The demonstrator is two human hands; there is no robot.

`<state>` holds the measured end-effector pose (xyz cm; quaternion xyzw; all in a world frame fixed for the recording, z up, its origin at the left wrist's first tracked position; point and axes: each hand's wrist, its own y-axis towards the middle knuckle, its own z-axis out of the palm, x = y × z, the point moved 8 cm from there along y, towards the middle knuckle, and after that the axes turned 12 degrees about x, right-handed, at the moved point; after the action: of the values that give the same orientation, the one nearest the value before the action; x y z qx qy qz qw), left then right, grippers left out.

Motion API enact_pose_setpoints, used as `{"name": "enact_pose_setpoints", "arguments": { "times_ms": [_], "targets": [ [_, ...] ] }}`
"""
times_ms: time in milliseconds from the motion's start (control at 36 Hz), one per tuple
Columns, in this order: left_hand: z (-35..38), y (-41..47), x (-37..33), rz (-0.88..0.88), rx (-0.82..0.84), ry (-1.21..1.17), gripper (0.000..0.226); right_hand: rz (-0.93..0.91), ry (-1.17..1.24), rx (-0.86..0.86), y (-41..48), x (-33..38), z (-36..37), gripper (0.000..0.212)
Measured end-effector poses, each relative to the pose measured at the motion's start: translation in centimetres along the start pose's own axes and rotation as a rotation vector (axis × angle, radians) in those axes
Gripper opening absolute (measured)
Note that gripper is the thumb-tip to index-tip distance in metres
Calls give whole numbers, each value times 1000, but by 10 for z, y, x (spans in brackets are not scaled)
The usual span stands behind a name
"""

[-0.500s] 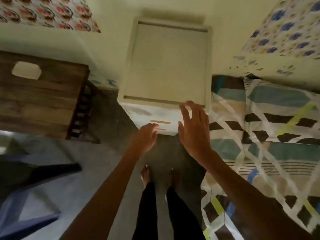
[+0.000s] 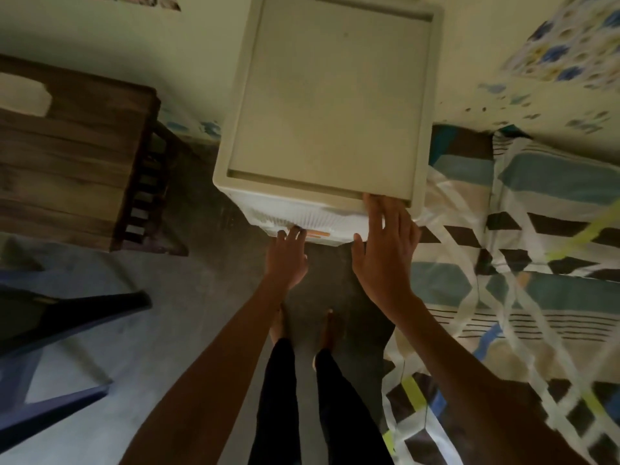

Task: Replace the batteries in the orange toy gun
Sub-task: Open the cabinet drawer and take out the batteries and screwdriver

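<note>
Both arms bare, stretched forward, forearms converging toward hands. Left hand (image 2: 287, 258): back up, fingers together, pointing ahead, tips bent down beyond knuckles; whether they hook anything unclear. Right hand (image 2: 385, 253): just right of left hand, reaching slightly further ahead, palm down, flat, fingers (image 2: 375, 213) straight, a little spread, thumb (image 2: 358, 245) splayed toward left hand. Hands apart, narrow gap between. Wrists roughly straight. Below hands: legs (image 2: 278, 397) in black trousers, bare feet (image 2: 276, 325) side by side.
</note>
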<state>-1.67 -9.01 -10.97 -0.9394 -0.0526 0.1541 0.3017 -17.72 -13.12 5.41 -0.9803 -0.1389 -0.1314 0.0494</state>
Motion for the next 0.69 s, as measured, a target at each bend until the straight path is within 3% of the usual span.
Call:
{"name": "enact_pose_setpoints", "arguments": {
  "times_ms": [167,333,444,694],
  "targets": [
    [10,-73,-5,41,25,43,47,-14,-37,130,-1,6,-6,81],
    [1,-145,-18,33,16,66,43,-81,-46,252,4,4,-19,75],
    [-32,-169,-35,80,-5,141,19,-120,-55,312,6,6,-27,73],
    [-107,-164,-45,209,-216,208,17,-120,-54,371,6,11,-31,76]
  ]
}}
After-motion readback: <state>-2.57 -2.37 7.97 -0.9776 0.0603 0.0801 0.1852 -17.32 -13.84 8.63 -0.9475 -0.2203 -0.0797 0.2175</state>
